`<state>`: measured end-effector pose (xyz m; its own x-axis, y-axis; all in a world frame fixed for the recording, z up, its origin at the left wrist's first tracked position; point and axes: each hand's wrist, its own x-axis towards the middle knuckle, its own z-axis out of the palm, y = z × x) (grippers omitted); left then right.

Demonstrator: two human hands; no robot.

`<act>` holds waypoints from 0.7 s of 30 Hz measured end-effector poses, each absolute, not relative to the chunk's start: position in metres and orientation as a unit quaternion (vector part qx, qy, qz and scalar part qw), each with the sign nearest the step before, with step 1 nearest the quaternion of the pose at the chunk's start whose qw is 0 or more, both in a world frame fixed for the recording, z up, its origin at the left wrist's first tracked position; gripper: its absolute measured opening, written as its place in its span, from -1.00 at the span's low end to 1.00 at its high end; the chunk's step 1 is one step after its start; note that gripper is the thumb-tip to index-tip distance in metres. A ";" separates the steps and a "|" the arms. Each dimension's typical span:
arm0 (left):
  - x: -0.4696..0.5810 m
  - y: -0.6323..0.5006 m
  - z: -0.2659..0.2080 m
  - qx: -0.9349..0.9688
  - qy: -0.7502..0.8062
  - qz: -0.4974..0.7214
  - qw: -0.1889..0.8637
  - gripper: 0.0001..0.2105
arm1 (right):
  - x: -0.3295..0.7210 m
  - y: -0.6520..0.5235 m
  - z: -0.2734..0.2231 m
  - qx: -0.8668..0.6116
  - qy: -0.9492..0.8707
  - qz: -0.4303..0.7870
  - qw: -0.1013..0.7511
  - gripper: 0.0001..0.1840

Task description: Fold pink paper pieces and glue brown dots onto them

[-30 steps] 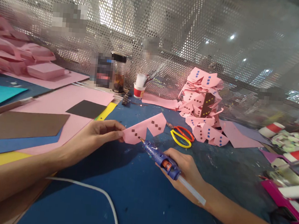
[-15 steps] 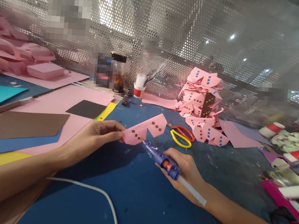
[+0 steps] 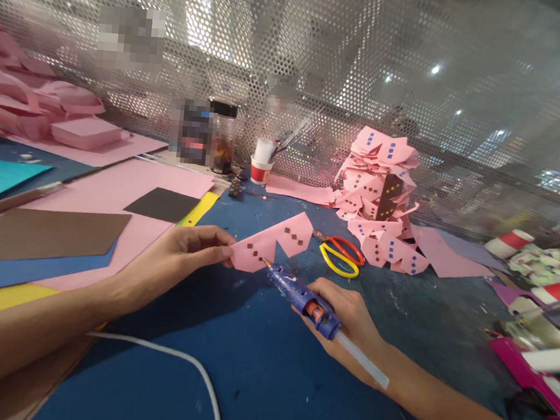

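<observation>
My left hand (image 3: pixel 193 251) pinches the left end of a pink paper cutout (image 3: pixel 250 250), which has a notch in its lower edge and small dark squares in two rows. In my right hand (image 3: pixel 344 314) is a blue hot glue gun (image 3: pixel 297 293), with a translucent glue stick (image 3: pixel 362 360) poking out of its back. The gun's nozzle tip is at the cutout, by the last square of the left row; whether it touches cannot be told. Just beyond the cutout's right end lie scissors (image 3: pixel 339 258) with red and yellow handles.
Pink cutouts with squares (image 3: pixel 375 179) are piled at the back right. Coloured sheets (image 3: pixel 37 234) cover the left side. A paper cup (image 3: pixel 260 171) and a jar (image 3: pixel 224 140) stand by the perforated metal screen (image 3: pixel 313 56). A white cable (image 3: pixel 188 357) crosses the blue table (image 3: pixel 264 391) in front.
Almost nothing differs. The back of the glue gun has shifted very slightly right and down, while its tip stays at the same spot on the cutout.
</observation>
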<state>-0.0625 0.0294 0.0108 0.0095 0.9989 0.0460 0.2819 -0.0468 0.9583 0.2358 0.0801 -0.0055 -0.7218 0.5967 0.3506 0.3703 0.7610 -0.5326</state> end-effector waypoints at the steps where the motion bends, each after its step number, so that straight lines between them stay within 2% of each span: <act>1: -0.062 0.029 0.011 0.579 0.554 0.433 0.413 -0.80 | 0.236 0.080 -0.005 -0.266 -0.902 0.219 0.260 -0.69; 7: -0.062 0.030 0.010 0.578 0.554 0.430 0.417 -0.78 | 0.237 0.079 -0.004 -0.253 -0.905 0.225 0.257 -0.75; 21: -0.062 0.031 0.009 0.580 0.558 0.424 0.415 -0.74 | 0.236 0.080 -0.007 -0.261 -0.907 0.219 0.248 -0.71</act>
<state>-0.0623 0.0305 0.0091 0.0178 0.9994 0.0283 0.2967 -0.0323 0.9544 0.2361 0.0799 -0.0067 -0.7404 0.5822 0.3359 0.3642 0.7675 -0.5275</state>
